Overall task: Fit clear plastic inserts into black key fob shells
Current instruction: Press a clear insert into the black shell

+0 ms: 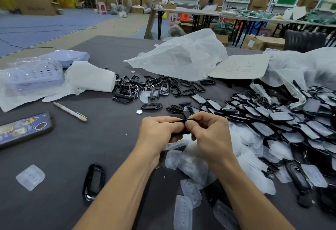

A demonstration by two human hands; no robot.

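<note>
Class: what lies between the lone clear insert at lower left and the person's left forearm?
A single black key fob shell lies between the clear insert and the left forearm, shown in the head view.

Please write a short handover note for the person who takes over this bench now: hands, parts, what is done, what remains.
Left hand and right hand both grip one black shell above the table; whether its insert is seated cannot be seen.
Loose clear inserts lie below the hands; empty shells lie behind them.
Done: large pile of shells with inserts, at right.
To do: the empty shells.
</note>
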